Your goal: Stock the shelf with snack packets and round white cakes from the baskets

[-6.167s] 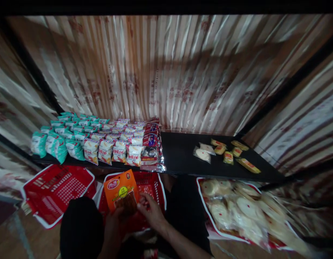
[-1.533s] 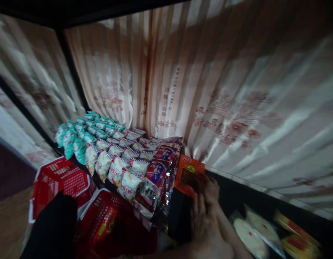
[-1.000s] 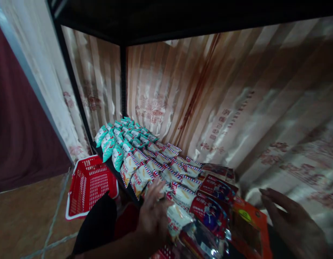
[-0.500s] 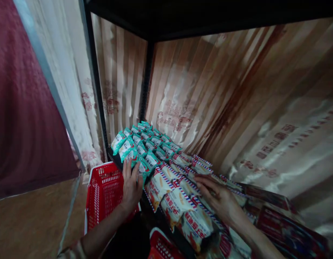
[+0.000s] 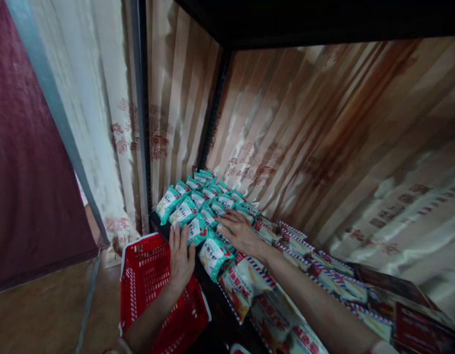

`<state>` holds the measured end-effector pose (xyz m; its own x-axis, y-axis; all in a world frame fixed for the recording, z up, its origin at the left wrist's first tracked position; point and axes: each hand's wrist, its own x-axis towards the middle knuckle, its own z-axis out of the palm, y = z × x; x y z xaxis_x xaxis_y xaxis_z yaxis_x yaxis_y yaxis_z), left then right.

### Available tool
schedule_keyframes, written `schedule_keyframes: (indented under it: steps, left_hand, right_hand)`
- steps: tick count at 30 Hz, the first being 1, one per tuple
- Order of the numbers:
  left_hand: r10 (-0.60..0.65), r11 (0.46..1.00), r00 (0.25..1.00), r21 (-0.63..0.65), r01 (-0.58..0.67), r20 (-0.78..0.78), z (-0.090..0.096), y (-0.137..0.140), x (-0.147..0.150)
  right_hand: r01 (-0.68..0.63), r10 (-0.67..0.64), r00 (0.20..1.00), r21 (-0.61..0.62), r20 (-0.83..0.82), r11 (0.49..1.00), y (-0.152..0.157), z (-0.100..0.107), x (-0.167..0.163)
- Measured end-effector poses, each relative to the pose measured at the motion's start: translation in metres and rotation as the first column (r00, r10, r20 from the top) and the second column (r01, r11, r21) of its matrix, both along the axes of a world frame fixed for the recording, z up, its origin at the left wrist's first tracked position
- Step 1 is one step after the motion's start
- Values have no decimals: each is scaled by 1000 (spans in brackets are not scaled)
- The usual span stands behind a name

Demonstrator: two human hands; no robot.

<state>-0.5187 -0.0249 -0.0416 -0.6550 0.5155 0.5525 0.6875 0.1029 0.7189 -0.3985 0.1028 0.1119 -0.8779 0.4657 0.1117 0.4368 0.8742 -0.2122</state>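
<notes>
Rows of small teal and white snack packets [image 5: 183, 211] stand on a dark shelf in the corner. My left hand [image 5: 181, 258] is at the front edge of these packets, fingers stretched out and holding nothing. Over the right side of the same rows lies my right hand [image 5: 241, 232], fingers extended on or just above the packets; whether they touch is hard to see. Closer to me, beneath my right forearm, are larger white snack bags [image 5: 245, 285] with red lettering and striped edges.
A red plastic basket [image 5: 142, 275] with a white rim stands below the shelf front, under my left forearm. Black shelf posts [image 5: 143, 113] rise at the corner, with a dark shelf above. Pleated curtains [image 5: 271, 123] hang behind. Dark red packages [image 5: 426, 324] lie at the right.
My right hand has moved left, from over the striped white bags onto the teal packets. My left hand stays near the front packets. The view has shifted slightly.
</notes>
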Motion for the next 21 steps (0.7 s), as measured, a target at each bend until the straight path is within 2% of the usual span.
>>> schedule_keyframes:
  steps: [4,8,21]
  left_hand:
    - [-47,999,998,-15,46,-43,-5,3,-12]
    - [-102,994,987,-47,97,-124,-11,3,-19]
    - [-31,1000,985,-2,32,-172,-22,23,-20]
  right_hand:
    - [73,-73,990,4,117,997,1,-1,-36]
    - [140,-128,967,-39,219,989,1,1,-53]
    - [135,-126,975,-34,185,990,25,-15,-71]
